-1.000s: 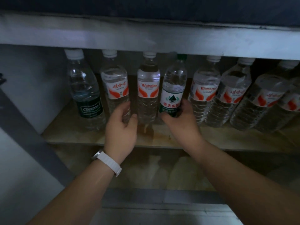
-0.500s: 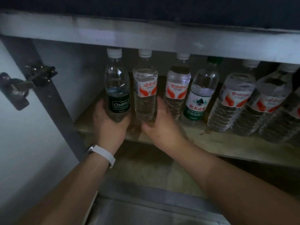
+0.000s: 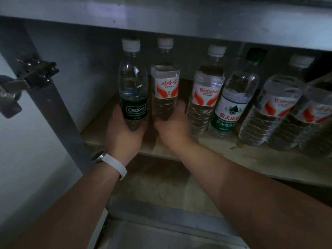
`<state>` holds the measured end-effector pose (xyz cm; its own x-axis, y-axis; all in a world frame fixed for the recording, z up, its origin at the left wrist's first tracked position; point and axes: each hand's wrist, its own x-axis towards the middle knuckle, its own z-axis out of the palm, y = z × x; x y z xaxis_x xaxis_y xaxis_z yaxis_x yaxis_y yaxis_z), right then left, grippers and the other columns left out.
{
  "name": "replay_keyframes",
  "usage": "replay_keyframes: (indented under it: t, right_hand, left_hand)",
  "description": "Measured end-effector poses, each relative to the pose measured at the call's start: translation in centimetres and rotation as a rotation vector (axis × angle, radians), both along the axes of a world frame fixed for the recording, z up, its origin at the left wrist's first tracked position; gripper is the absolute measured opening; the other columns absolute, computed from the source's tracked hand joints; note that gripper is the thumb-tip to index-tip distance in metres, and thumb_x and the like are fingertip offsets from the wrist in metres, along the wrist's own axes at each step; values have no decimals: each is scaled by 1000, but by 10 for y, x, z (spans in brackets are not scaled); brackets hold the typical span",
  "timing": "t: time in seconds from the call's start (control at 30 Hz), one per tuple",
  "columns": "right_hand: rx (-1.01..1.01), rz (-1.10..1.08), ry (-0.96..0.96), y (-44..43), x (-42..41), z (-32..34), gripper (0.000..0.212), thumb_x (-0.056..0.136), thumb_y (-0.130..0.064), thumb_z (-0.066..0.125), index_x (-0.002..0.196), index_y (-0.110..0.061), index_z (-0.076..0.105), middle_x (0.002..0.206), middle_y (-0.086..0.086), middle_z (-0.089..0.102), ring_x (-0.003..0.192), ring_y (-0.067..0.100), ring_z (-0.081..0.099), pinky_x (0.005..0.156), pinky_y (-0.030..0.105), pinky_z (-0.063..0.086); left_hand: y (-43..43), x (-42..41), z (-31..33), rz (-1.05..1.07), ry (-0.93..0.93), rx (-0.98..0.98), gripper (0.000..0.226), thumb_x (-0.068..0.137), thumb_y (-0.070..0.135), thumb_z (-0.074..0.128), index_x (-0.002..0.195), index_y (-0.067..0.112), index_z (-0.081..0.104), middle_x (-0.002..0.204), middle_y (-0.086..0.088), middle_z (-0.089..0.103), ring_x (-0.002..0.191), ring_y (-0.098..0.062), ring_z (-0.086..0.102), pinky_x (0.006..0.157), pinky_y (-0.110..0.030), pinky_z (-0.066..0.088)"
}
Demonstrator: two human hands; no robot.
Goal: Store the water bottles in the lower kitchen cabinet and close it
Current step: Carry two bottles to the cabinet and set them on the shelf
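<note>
Several water bottles stand in a row on the wooden shelf (image 3: 224,146) inside the open lower cabinet. My left hand (image 3: 124,135) is wrapped around the base of the dark-labelled Cestbon bottle (image 3: 133,90) at the row's left end. My right hand (image 3: 173,126) grips the base of the red-and-white labelled bottle (image 3: 165,87) beside it. Both bottles are upright. To their right stand another red-labelled bottle (image 3: 206,97), a green-labelled bottle (image 3: 231,105) with a dark cap, and more red-labelled bottles (image 3: 276,108) leaning at the far right.
The open cabinet door (image 3: 27,141) is at the left, with a metal hinge (image 3: 37,72) on the grey side panel (image 3: 59,108). A grey top rail (image 3: 179,24) runs over the opening. Below the shelf lies a lower compartment floor (image 3: 161,186) and a metal sill (image 3: 161,218).
Both hands shifted left along the row: the left from the red-labelled bottle to the Cestbon bottle, the right from the green-labelled bottle to the red-labelled one. The view moved closer and leftward.
</note>
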<state>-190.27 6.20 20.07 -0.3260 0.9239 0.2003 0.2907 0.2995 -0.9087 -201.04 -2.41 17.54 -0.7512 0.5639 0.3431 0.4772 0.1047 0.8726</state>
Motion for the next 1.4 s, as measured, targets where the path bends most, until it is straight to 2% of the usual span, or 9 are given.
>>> replay_keyframes:
  t: [0.17,0.33,0.53,0.93,1.0,1.1,1.2,1.27,1.4]
  right_hand:
    - [-7,-53,11,4,-9,-3,65,76,-37,79,118,-29,31,95,-14,54,88,12,57,69,26,47]
    - [40,-91,11,3,-12,-13,65,73,-33,82,118,-29,34,107,-7,57,97,15,58,82,34,51]
    - [90,-148,2,10,-18,-16,63,73,-34,81,116,-30,36,109,-8,52,101,12,52,84,30,43]
    - [91,-196,0,12,-23,-20,73,71,-37,80,129,-24,37,119,-2,55,102,10,48,87,29,40]
    - [76,-162,0,7,-20,-18,73,73,-36,78,132,-23,37,123,0,56,108,15,54,89,33,46]
    - [61,-96,14,-4,-8,-11,69,76,-34,76,134,-21,41,122,1,57,110,19,57,92,40,51]
    - [119,-18,-67,-19,14,-4,51,84,-39,67,130,-24,49,115,-5,58,99,10,59,85,34,53]
    - [228,30,-149,-35,34,-1,43,88,-43,62,127,-27,52,110,-11,55,91,2,55,75,21,47]
    - [535,66,-432,-54,75,6,50,90,-46,54,132,-19,55,131,0,55,119,17,49,94,31,44]
  left_hand:
    - [7,-14,11,-80,34,-65,64,76,24,82,133,25,53,135,1,60,125,-24,56,98,-46,48]
    - [14,-21,15,-114,-17,-71,53,80,15,80,119,38,52,115,18,58,112,-10,56,89,-30,41]
    - [17,-24,11,-111,-15,-91,63,83,19,79,137,31,50,138,6,60,128,-18,54,96,-32,39]
    - [20,-21,9,-77,2,-127,66,87,21,74,144,28,41,142,5,57,130,-21,53,93,-27,33]
    - [18,-17,12,-77,-4,-131,61,88,25,74,140,32,44,137,8,59,124,-18,55,91,-25,37]
    - [8,-10,18,-93,23,-135,32,90,34,69,107,49,47,112,16,60,106,-15,61,71,-22,42]
    - [-11,3,18,-126,51,-84,38,91,32,67,127,37,55,123,6,63,111,-17,61,88,-36,51]
    - [-30,17,17,-132,104,-123,53,92,30,65,142,29,49,138,2,56,123,-16,54,95,-33,44]
    - [-63,47,28,-198,371,-257,54,92,41,56,144,26,49,144,0,51,130,-19,47,99,-30,36]
